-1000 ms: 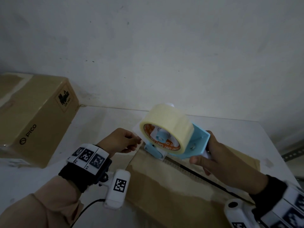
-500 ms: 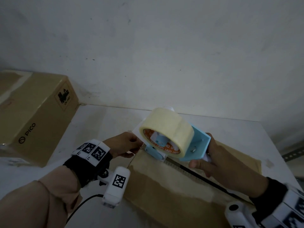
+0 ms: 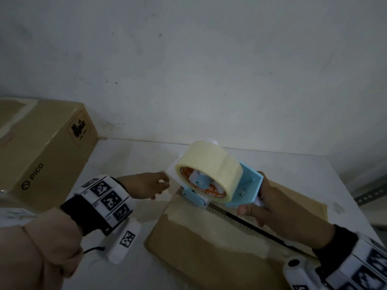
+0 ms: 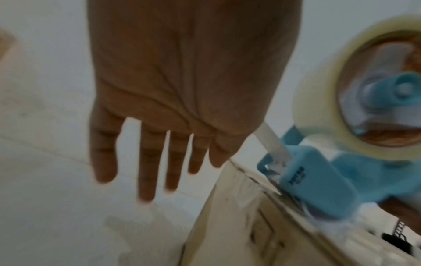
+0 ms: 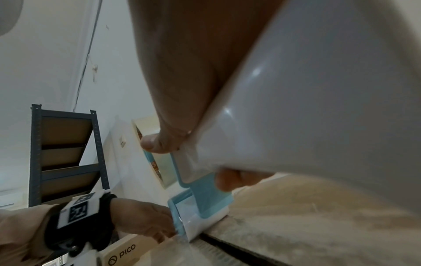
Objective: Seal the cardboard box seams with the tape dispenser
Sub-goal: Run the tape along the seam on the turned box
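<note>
The closed carton [image 3: 41, 153] at the desk's far left corner carries "PICO" beside a circle logo on its side, and a small hazard label reading "UN 3481". The orange core of the tape roll [image 3: 211, 166] bears white lettering too blurred to read; raised letters on the dispenser's blue front plate are also unreadable.

The tape dispenser [image 3: 245, 189] is pale blue with a white handle and holds 1 fat roll of cream, translucent tape. Its front end rests on the far end of the cardboard box [image 3: 209, 248], right at the open centre seam [image 3: 251, 225], a dark gap running toward the near right edge of the desk [image 3: 129, 155]. The box lies near the desk's right side; old tape remnants pale its flaps.

The right hand [image 3: 278, 208] is wrapped around the handle, thumb on top. The left hand [image 3: 146, 185] sits just beside the dispenser's front; its fingers [image 4: 148, 162] hang straight and slightly apart, gripping nothing, with a white strip [image 4: 271, 142] just beside the index finger.
</note>
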`<action>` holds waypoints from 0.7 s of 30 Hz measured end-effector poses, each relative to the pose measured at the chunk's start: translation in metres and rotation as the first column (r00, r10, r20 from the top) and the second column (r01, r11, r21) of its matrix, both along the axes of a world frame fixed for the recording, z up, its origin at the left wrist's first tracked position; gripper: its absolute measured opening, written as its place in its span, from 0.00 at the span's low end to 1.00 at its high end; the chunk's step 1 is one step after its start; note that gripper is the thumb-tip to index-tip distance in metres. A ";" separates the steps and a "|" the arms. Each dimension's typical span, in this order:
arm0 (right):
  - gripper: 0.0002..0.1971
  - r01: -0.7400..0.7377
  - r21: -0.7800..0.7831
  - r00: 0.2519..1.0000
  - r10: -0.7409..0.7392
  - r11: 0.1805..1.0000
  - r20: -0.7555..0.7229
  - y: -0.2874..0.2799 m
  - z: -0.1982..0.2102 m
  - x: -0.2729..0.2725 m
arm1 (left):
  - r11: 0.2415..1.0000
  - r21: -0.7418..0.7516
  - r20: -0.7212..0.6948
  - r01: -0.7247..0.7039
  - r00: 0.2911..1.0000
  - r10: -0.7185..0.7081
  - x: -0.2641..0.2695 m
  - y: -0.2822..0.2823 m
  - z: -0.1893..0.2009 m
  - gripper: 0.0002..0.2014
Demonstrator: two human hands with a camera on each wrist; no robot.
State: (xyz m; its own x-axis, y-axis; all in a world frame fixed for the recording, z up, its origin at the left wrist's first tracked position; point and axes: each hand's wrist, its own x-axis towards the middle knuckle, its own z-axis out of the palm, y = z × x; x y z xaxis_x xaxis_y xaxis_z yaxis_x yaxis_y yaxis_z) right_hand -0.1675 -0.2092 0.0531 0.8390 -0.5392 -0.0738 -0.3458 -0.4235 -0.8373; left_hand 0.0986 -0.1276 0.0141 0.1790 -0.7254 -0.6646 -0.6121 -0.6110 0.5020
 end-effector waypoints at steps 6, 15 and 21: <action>0.31 -0.032 0.015 0.999 0.032 0.999 -0.019 -0.002 0.000 -0.002 | 0.955 -0.243 -0.067 0.172 0.979 -0.193 -0.038 0.029 0.003 0.31; 0.24 -0.071 0.024 0.997 0.070 0.997 0.044 -0.001 0.004 0.002 | 0.950 -0.311 0.018 0.015 1.000 -0.010 -0.068 0.042 -0.008 0.44; 0.24 -0.070 -0.028 0.998 0.069 0.997 -0.003 -0.003 0.004 0.001 | 0.963 -0.262 0.242 0.065 0.970 0.000 -0.076 0.042 0.000 0.40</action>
